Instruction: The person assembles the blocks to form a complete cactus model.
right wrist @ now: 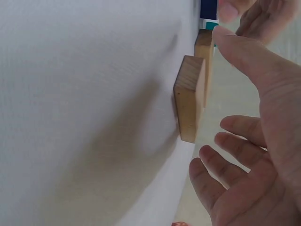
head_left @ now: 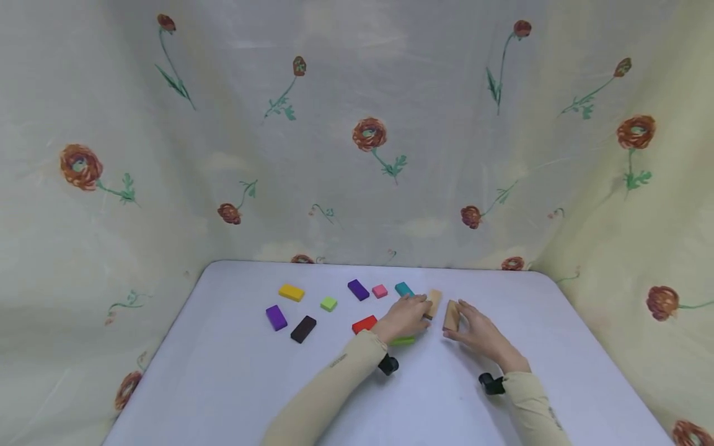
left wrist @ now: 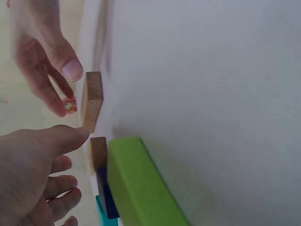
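Observation:
My right hand (head_left: 482, 337) is around the near right side of a plain wooden block (head_left: 452, 316). In the right wrist view its fingers (right wrist: 242, 148) are spread apart, with the wooden block (right wrist: 186, 113) lying flat beyond them. My left hand (head_left: 401, 319) hovers over the coloured blocks, close to a second wooden block (head_left: 434, 302). The left wrist view shows the left thumb (left wrist: 66, 139) stretched out and the other fingers loosely bent, holding nothing. Just past them are a navy block (left wrist: 107, 193) and a green block (left wrist: 143, 183).
Left of my hands lie a red block (head_left: 364, 323), a black block (head_left: 304, 329), purple blocks (head_left: 276, 317), a yellow block (head_left: 291, 292) and a small lime block (head_left: 328, 303). Farther back are a pink block (head_left: 380, 290) and a teal block (head_left: 404, 289). Flowered cloth (head_left: 334, 155) surrounds the white table (head_left: 223, 384).

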Tool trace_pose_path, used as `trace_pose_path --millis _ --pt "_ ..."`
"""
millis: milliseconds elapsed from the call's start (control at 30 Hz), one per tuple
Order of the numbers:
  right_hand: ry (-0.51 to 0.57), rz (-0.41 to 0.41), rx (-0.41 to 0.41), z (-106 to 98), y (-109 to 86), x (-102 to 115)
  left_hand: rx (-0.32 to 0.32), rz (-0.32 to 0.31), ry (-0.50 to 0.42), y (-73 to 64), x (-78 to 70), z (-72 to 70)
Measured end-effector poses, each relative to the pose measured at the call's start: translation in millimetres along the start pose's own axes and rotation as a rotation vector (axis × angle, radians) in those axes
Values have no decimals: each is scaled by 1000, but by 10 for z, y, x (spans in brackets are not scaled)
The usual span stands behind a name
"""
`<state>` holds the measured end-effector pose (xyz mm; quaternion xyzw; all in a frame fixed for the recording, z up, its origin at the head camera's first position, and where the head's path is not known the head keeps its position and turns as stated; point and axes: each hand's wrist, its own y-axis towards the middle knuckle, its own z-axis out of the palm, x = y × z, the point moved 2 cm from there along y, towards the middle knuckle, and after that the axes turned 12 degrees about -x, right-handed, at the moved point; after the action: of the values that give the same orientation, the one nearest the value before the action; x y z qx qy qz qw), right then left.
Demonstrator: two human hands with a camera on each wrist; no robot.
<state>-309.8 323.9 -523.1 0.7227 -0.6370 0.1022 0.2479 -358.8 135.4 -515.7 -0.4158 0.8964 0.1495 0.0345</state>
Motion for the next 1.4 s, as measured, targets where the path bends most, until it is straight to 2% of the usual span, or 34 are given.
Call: trace_pose_path --millis 133,267,467,767,1033,1167,1300,1400 --pt "-10 -27 -19 38 10 -19 8 6 23 76 -8 91" --pt "-15 -51 -22 81 21 -61 24 26 90 131 -22 165" --pt "-36 -28 10 143 41 -107 17 79 172 177 -62 182" --pt "-51 -49 -13 159 66 -101 -32 120 66 186 -74 205" --pt "-58 -87 -40 155 100 -114 9 133 -1 163 -136 188" --pt "-65 -90 -40 148 110 -113 -7 182 62 114 -208 202" --pt "-70 -91 -41 150 113 -122 -56 267 186 26 -297 194" --pt "-75 -83 -39 145 114 -119 -95 322 242 -65 -347 169"
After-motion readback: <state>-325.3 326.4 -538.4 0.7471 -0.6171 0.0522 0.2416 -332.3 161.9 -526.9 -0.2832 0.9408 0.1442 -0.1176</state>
